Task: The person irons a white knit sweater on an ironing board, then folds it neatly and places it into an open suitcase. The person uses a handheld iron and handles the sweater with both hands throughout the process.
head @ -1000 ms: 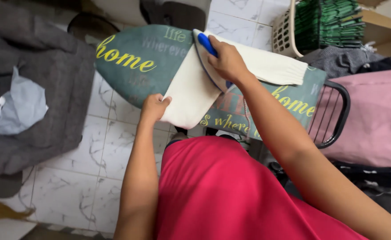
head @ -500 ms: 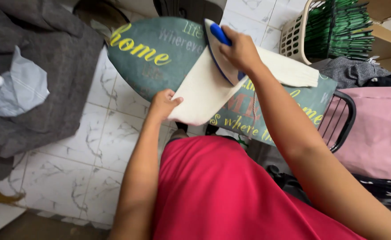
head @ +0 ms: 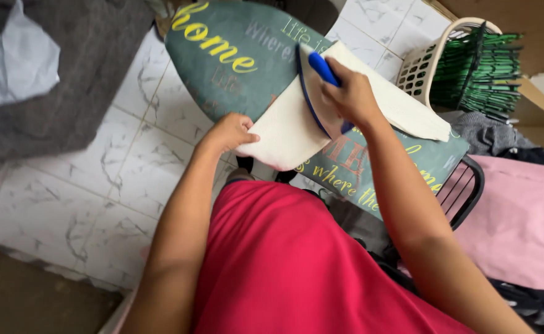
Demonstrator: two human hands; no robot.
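A cream knitted garment [head: 284, 127] lies across a dark green ironing board [head: 235, 68] with yellow lettering. My right hand [head: 349, 93] grips the blue handle of a white and blue iron [head: 315, 86], which rests on the garment near its fold. My left hand [head: 228, 132] pinches the garment's near left edge at the board's side. My red top fills the lower part of the view.
A cream laundry basket [head: 420, 68] with green folded items stands at the back right beside a cardboard box. Pink fabric [head: 519, 216] lies at the right. A grey blanket [head: 49, 93] with a pale cloth lies on the white marble tile floor at left.
The view has tilted and shifted; the board now sits more upright in frame. My right hand has slid the iron slightly along the garment. My left hand keeps hold of the edge.
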